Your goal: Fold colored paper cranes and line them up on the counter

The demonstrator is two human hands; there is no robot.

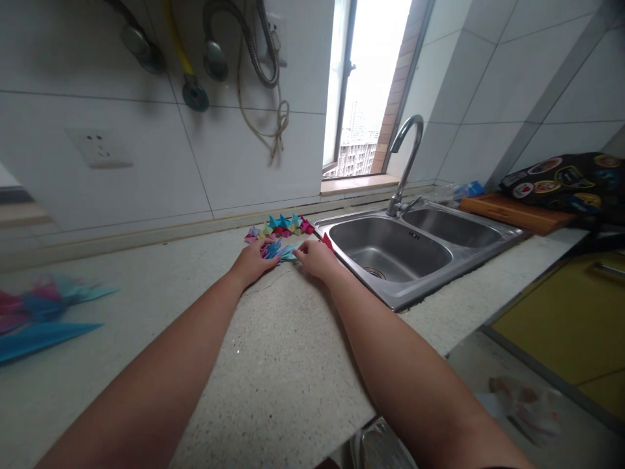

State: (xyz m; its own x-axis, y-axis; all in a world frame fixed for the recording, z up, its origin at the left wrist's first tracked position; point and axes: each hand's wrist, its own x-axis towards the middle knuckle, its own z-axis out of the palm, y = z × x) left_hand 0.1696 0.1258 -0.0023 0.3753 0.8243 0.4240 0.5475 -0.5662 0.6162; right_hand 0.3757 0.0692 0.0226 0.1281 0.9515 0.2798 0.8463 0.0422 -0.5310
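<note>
Both my arms reach across a speckled stone counter (273, 352). My left hand (254, 259) and my right hand (317, 257) meet on a folded light-blue paper piece (282, 251), fingers curled and pinching it from either side. Just beyond them lies a row of small folded paper shapes (280, 226) in blue, pink, green and purple, close to the wall. A red folded piece (326, 240) peeks out beside my right hand, at the sink's edge.
A steel double sink (390, 251) with a curved tap (405, 163) lies to the right. More blue and pink paper folds (39, 312) rest at the far left. A wooden board (512, 212) and patterned bag (566, 182) sit beyond the sink. Hoses hang on the tiled wall.
</note>
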